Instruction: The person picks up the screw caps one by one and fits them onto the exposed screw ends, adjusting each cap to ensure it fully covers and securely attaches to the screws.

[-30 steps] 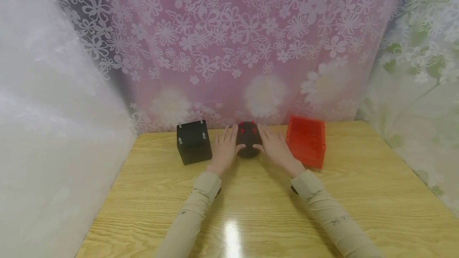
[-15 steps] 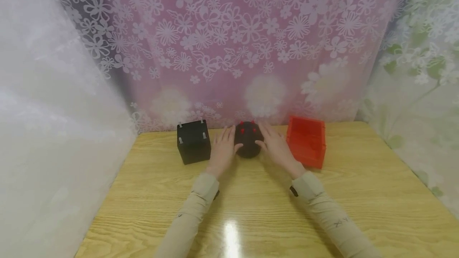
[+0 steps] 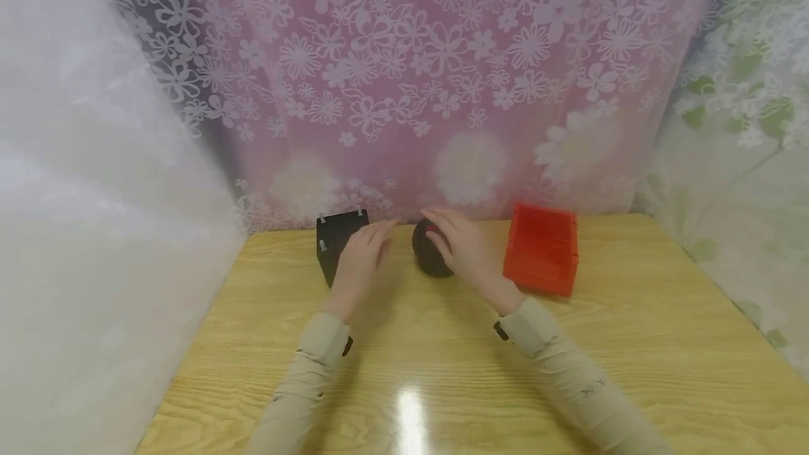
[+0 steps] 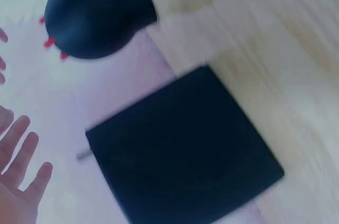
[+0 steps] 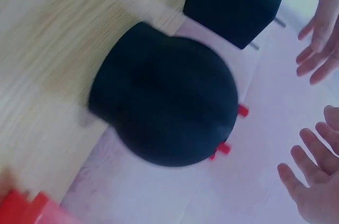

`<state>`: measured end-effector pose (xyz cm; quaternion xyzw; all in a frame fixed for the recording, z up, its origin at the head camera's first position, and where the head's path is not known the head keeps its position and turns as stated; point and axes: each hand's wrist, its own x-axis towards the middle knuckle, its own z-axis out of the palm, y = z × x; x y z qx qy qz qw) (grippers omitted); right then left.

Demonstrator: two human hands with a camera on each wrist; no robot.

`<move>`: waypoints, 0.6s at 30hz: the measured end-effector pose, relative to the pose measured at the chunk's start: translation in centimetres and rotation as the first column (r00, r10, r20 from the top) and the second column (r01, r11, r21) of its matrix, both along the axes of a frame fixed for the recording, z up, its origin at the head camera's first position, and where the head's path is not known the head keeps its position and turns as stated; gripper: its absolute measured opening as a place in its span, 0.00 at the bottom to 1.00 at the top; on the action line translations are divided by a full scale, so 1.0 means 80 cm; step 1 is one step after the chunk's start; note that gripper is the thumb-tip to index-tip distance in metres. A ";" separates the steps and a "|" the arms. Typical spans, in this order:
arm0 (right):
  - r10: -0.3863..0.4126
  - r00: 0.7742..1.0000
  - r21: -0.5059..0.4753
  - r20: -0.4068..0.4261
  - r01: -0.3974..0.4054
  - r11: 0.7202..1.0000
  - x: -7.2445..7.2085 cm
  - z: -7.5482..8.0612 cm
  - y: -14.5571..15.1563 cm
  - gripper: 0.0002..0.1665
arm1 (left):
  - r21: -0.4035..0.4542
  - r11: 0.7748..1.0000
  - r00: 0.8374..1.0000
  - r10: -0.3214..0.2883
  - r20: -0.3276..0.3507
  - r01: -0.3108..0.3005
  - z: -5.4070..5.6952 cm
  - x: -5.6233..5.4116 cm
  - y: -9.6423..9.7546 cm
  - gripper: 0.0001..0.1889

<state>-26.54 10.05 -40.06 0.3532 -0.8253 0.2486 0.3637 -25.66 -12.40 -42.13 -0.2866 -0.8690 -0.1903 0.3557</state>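
A black, rounded object (image 3: 432, 255) with small red pegs (image 5: 224, 148) on top stands in the middle at the table's back. Its lower end narrows to a base. My right hand (image 3: 464, 248) is over its right side in the head view, hiding most of the pegs; the fingers are relaxed and hold nothing. Left of it stands a black box (image 3: 329, 237) with grey screw-like pins at its top corners. My left hand (image 3: 362, 258) is above the box's right side, partly covering it, with loosely extended fingers. The left wrist view shows this hand (image 4: 21, 176) apart from the box.
A red open box (image 3: 541, 251) stands at the back right, beside my right hand. The wooden table (image 3: 404, 343) ends at a pink flowered curtain (image 3: 392, 90). Pale hanging cloths (image 3: 114, 230) flank both sides.
Both hands were at the sides of the black rounded object. My left hand has lifted away leftward to the black box; my right hand has risen and moved slightly left over the rounded object.
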 end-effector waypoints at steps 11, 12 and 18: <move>0.053 0.980 0.174 0.193 -0.087 0.981 -0.004 -0.003 -0.060 0.36 | 0.090 0.990 0.994 0.109 0.016 -0.110 0.009 -0.004 -0.075 0.30; 0.049 0.975 0.199 0.218 -0.094 0.975 -0.006 -0.005 -0.065 0.37 | 0.083 0.987 0.990 0.132 0.052 -0.136 0.008 -0.004 -0.082 0.31; 0.028 0.941 0.288 0.336 -0.131 0.949 -0.021 -0.023 -0.086 0.41 | -0.040 0.965 0.907 0.259 0.331 -0.261 -0.006 -0.005 -0.120 0.39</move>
